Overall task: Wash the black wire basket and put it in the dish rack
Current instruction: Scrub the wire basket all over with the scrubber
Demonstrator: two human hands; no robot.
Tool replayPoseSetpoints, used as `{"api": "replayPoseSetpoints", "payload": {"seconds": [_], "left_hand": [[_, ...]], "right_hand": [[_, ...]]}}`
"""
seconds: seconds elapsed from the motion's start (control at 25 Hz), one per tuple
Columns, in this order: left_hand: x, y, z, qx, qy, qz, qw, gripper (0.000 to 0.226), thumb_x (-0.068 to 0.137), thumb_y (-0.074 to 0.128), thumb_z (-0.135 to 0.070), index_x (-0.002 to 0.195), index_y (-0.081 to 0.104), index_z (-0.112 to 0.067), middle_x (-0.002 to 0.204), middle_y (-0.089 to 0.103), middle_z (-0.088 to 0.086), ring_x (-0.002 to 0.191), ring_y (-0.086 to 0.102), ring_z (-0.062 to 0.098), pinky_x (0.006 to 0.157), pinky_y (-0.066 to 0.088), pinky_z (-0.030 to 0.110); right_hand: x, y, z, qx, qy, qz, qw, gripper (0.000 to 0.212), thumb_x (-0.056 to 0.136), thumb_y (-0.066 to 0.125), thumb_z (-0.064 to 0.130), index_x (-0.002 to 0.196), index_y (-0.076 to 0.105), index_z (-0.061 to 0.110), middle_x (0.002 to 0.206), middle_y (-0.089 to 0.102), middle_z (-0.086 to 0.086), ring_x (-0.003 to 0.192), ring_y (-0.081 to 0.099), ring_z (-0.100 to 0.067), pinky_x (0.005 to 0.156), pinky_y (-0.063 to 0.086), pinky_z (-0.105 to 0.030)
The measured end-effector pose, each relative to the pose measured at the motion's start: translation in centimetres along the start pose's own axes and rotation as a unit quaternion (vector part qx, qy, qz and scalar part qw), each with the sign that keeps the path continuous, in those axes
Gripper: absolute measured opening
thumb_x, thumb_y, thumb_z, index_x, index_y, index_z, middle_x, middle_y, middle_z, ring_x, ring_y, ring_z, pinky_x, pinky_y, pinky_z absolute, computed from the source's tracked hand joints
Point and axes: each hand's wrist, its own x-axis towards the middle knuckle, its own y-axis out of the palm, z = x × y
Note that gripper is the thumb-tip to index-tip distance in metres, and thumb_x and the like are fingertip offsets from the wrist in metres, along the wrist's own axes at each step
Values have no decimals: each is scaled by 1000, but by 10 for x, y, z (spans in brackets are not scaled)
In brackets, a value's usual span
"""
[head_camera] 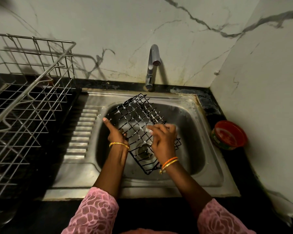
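The black wire basket (135, 115) hangs tilted over the steel sink (201, 132), its wires flecked with white soap foam. My left hand (116, 132) grips its left edge, index finger pointing up and left. My right hand (162, 139) lies on the basket's right side, fingers curled over a small pale foamy scrubber (150, 130) pressed against the wires. The silver dish rack (32, 98) stands on the counter to the left of the sink.
A curved chrome tap (153, 66) rises behind the sink; no water is running. A red round container (230, 135) sits on the black counter to the right. Marble-patterned walls close in behind and on the right.
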Motion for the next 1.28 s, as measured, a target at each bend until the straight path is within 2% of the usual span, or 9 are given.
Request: {"api": "replayPoseSetpoints", "payload": {"seconds": [0.16, 0.28, 0.4, 0.52, 0.72, 0.84, 1.04, 1.16, 1.28], "left_hand": [[-2, 2, -1, 8, 0, 7, 1000, 59, 76, 42, -80, 65, 44, -23, 48, 40, -7, 30, 34, 6, 34, 23, 11], [-3, 2, -2, 4, -4, 1, 1000, 57, 77, 44, -79, 66, 43, -22, 51, 40, -6, 32, 34, 6, 34, 23, 11], [-4, 3, -4, -5, 1, -7, 1000, 57, 77, 44, -78, 69, 45, -22, 51, 41, -6, 35, 34, 7, 35, 22, 12], [-4, 3, -2, 3, 0, -6, 1000, 58, 77, 44, -78, 66, 44, -22, 41, 40, -8, 32, 33, 7, 36, 21, 12], [-3, 1, -3, 10, 2, 3, 1000, 57, 77, 43, -79, 65, 42, -23, 51, 40, -6, 34, 33, 7, 34, 22, 12], [-3, 3, -4, 5, 5, -14, 1000, 57, 76, 45, -79, 66, 43, -23, 49, 41, -6, 37, 34, 9, 35, 22, 12], [-5, 2, 0, -6, -3, -37, 999, 59, 77, 46, -77, 63, 43, -20, 33, 39, -10, 32, 33, 8, 39, 21, 16], [-4, -1, -3, -10, -8, -28, 1000, 58, 78, 44, -78, 66, 44, -21, 36, 39, -10, 31, 33, 6, 38, 20, 12], [-4, 0, -7, -16, -8, -16, 1000, 57, 78, 43, -77, 76, 52, -21, 46, 41, -9, 32, 33, 5, 36, 22, 12]], "right_hand": [[26, -2, -9, 45, 75, 9, 996, 42, 80, 41, -15, 81, 72, 13, 97, 55, -7, 93, 39, -15, 77, 48, -35], [22, -4, -6, 55, 33, 21, 998, 37, 78, 42, -17, 81, 69, 8, 98, 55, -10, 94, 49, -22, 76, 51, -38], [1, -4, 11, 93, -35, 56, 993, 39, 73, 45, -21, 86, 68, 7, 101, 55, -11, 100, 49, -20, 84, 49, -28], [-11, -1, 22, 86, -111, 95, 986, 38, 71, 45, -19, 89, 68, 6, 102, 56, -11, 101, 47, -17, 86, 44, -21], [17, -11, 2, 103, -30, 40, 993, 26, 72, 50, -16, 84, 65, 2, 98, 55, -11, 91, 55, -18, 80, 46, -12], [8, -10, 11, 125, -37, 40, 991, 7, 77, 60, 2, 82, 65, 3, 95, 57, -9, 88, 56, -17, 77, 49, -21], [-15, -2, 32, 108, -100, 88, 985, 20, 82, 54, -4, 99, 63, 3, 102, 58, -11, 97, 53, -19, 84, 43, -22], [-19, -7, 20, 139, -74, 72, 985, 25, 82, 53, 0, 104, 65, 3, 106, 54, -13, 99, 50, -9, 86, 44, -13], [-29, -13, 11, 155, -73, 88, 981, 25, 83, 55, 3, 104, 67, 4, 106, 57, -10, 101, 52, -9, 89, 45, -14]]}}
